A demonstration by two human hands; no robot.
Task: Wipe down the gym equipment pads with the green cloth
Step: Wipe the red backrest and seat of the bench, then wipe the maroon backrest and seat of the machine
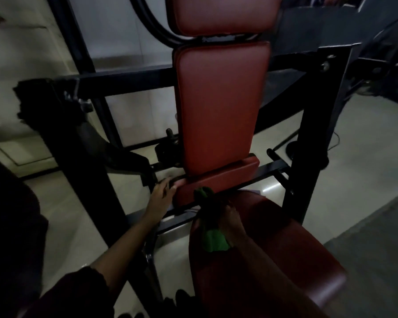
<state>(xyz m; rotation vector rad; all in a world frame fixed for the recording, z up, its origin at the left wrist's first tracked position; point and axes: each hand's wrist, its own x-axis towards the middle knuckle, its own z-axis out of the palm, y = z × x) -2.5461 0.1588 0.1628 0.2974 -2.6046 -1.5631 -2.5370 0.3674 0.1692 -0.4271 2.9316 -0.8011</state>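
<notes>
Dark sleeve (78, 292): knitted cuff, lower left, forearm bare beyond it

Seat pad (274, 260): nearest red cushion, smooth vinyl with a faint sheen, rounded corners, broad and gently domed

Right hand (233, 222): resting on the front part of the seat pad, fingers closed around the green cloth; dim light blurs the knuckles

Green cloth (213, 239): soft, crumpled fabric, bunched under the right hand; one bright fold lies on the seat pad, a darker end reaches up onto the small pad

Left hand (162, 193): fingers spread and loose, gripping nothing, fingertips touching the left end of the small pad

Small pad (218, 182): narrow red vinyl block, squared edges, lying crosswise between seat and backrest

Frame (308, 138): black painted steel, square tube uprights and crossbars, bolt heads visible at upper right

Backrest pad (221, 106): tall red vinyl rectangle, stitched border, standing upright above the small pad

Upper pad (223, 14): second red cushion above the backrest, a thin gap between them

Floor (354, 171): pale, polished, faintly reflective
</notes>
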